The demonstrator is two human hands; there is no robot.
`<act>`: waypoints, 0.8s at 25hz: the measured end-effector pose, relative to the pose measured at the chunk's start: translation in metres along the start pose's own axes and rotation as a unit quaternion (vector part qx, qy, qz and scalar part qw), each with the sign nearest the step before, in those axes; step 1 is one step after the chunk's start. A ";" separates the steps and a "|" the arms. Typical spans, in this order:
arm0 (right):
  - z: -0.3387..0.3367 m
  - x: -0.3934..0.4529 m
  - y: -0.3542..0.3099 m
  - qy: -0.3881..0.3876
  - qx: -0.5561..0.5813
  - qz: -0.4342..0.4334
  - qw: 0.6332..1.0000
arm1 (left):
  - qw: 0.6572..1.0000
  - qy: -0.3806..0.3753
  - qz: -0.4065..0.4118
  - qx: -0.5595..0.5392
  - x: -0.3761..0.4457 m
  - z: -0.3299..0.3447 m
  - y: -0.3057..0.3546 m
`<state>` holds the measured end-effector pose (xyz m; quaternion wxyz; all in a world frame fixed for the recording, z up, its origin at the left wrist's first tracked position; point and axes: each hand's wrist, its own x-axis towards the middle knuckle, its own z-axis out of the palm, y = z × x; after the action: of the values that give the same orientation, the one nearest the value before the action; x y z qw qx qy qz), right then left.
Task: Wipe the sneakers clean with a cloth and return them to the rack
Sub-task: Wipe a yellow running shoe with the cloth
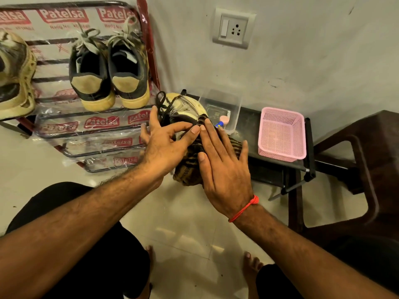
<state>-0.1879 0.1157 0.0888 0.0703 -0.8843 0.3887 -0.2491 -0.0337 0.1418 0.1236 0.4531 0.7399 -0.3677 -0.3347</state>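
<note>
sneaker (183, 108) at rack (90, 126) edge — left hand (166, 145) fingers spread over it, right hand (224, 167) flat on cloth (190, 169).

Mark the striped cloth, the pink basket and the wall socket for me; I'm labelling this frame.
striped cloth (190, 169), head view, bare lower fold.
pink basket (280, 155), head view, front wall.
wall socket (237, 29), head view, pin holes.

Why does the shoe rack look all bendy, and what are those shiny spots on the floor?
Head view: the wide-angle lens bows the shoe rack near the frame's edge; the shiny spots are light glaring off the glossy floor tiles; the plastic wrap on the rack glints too; the left hand and right hand look sharp.
</note>
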 end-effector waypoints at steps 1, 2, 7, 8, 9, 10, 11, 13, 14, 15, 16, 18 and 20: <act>-0.002 0.001 0.000 0.013 -0.004 0.002 1.000 | 0.997 -0.029 -0.006 -0.071 0.002 -0.003 0.001; -0.004 0.003 0.001 0.029 -0.006 -0.002 1.000 | 0.985 -0.063 -0.027 -0.156 0.004 -0.005 0.001; -0.018 0.008 0.003 0.126 -0.022 -0.072 0.989 | 0.937 -0.129 -0.025 -0.323 -0.006 0.003 0.009; -0.025 0.010 0.003 0.155 -0.016 -0.098 0.983 | 0.935 -0.103 0.005 -0.341 -0.009 0.003 0.014; -0.033 0.013 0.004 0.186 -0.011 -0.126 0.974 | 0.928 -0.082 0.041 -0.362 -0.010 0.003 0.018; -0.041 0.016 0.005 0.212 -0.007 -0.152 0.965 | 0.915 -0.072 0.068 -0.391 -0.009 0.000 0.023; -0.046 0.017 0.004 0.230 -0.007 -0.177 0.957 | 0.900 -0.088 0.066 -0.422 -0.008 -0.003 0.029; -0.044 0.014 0.002 0.234 -0.023 -0.216 0.948 | 0.892 -0.138 -0.003 -0.431 -0.005 -0.007 0.040; -0.038 0.011 0.002 0.224 -0.038 -0.222 0.948 | 0.898 -0.155 -0.033 -0.410 0.000 -0.006 0.041; -0.031 0.010 0.005 0.209 -0.051 -0.216 0.952 | 0.908 -0.150 -0.053 -0.387 0.007 -0.002 0.035; -0.025 0.010 0.011 0.191 -0.060 -0.203 0.958 | 0.917 -0.127 -0.065 -0.373 0.012 0.002 0.031; -0.014 0.014 0.027 0.152 -0.062 -0.171 0.972 | 0.919 -0.069 -0.083 -0.378 0.019 0.009 0.017; -0.007 0.016 0.035 0.121 -0.060 -0.149 0.980 | 0.922 -0.015 -0.077 -0.380 0.023 0.007 0.012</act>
<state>-0.2047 0.0805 0.0897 -0.0684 -0.8981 0.2728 -0.3382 -0.0312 0.1156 0.1282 0.6675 0.5328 -0.1618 -0.4943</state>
